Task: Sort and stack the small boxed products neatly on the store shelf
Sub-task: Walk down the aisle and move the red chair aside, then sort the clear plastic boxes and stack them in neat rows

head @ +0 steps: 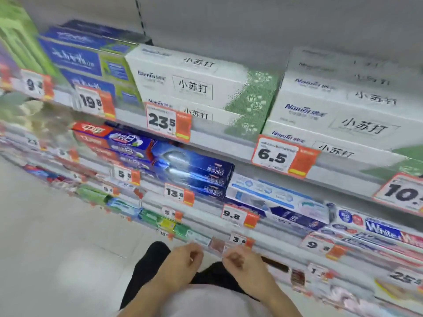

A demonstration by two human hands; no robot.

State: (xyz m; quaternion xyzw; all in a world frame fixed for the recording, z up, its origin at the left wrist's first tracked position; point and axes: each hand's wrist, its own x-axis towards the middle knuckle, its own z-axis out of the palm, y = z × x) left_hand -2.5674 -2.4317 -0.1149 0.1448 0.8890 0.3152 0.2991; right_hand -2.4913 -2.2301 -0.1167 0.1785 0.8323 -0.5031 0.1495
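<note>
A: Left hand is loosely curled, fingers half closed, nothing in it that I can see. Right hand just beside it looks the same, though blur hides the fingertips.

B: So neither has a box. The boxed products sit above: blue boxes at left, white soda boxes in the middle, more white ones at right.

A: I'd pick one stack, square its edges to the shelf lip, labels forward.

B: Pale floor to the left, tiers stepping down.
</note>
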